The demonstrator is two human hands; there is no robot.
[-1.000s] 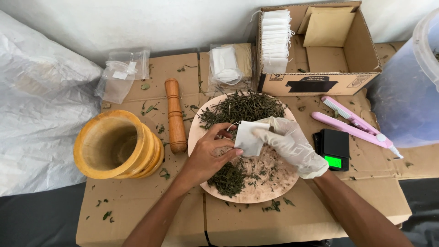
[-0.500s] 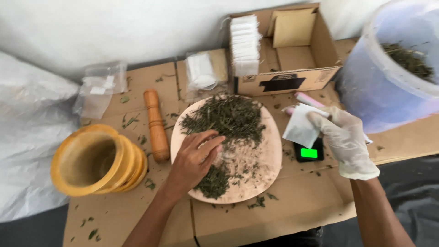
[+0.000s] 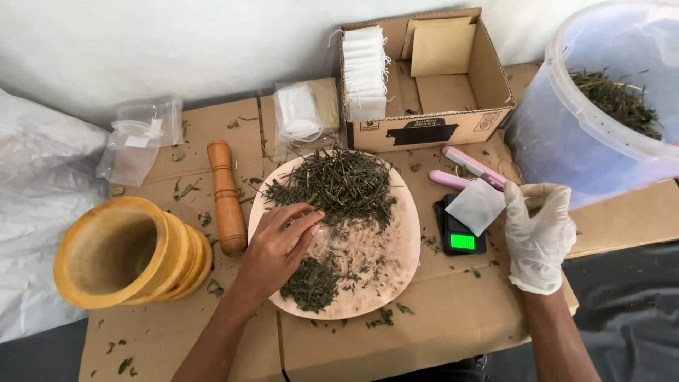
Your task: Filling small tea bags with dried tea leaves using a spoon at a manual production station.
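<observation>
**Here: herbs weighed on flattened cardboard**

Bare left hand (image 3: pixel 277 244) rests fingers-together on the plate (image 3: pixel 396 269) of dried herbs (image 3: pixel 339 185). Gloved right hand (image 3: pixel 539 233) pinches a white sachet (image 3: pixel 475 206) above the scale (image 3: pixel 460 230). Cardboard (image 3: pixel 438 318) covers the table; a white wall (image 3: pixel 177 42) stands beyond.

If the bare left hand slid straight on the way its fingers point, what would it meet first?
Probably the heap of dried green stems on the round plate; the left hand points up and right toward it, though height above the plate is unclear.
</observation>
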